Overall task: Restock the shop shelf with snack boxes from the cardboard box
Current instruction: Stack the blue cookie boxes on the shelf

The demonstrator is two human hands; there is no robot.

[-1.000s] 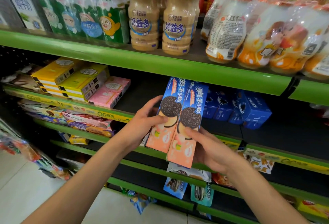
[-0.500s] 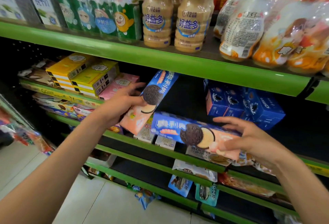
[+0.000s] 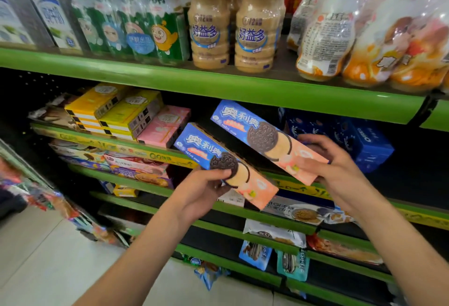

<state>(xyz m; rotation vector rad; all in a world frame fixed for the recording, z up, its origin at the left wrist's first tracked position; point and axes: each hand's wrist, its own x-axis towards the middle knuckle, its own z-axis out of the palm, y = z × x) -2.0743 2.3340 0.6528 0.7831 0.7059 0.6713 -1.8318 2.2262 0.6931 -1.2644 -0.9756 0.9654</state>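
Note:
Two blue-and-peach cookie boxes hang tilted in front of the second green shelf (image 3: pixel 170 157). My left hand (image 3: pixel 204 191) grips the lower box (image 3: pixel 209 152) near its middle, thumb over the cookie picture. My right hand (image 3: pixel 340 167) grips the upper box (image 3: pixel 245 123) at its peach end. Both boxes point their blue ends up and left, side by side and slightly apart, over the dark gap in the shelf. The cardboard box is out of sight.
Left of the gap lie a pink box (image 3: pixel 165 126) and stacked yellow boxes (image 3: pixel 116 109). Blue cookie boxes (image 3: pixel 359 140) fill the right. Drink bottles (image 3: pixel 233 21) crowd the top shelf. Lower shelves hold snack packets (image 3: pixel 274 232). Pale floor tiles (image 3: pixel 36 257) lie at the left.
The boxes, first held together upright, were split between the hands. The right-hand box has now risen and turned parallel to the left-hand box, both nearer the shelf gap.

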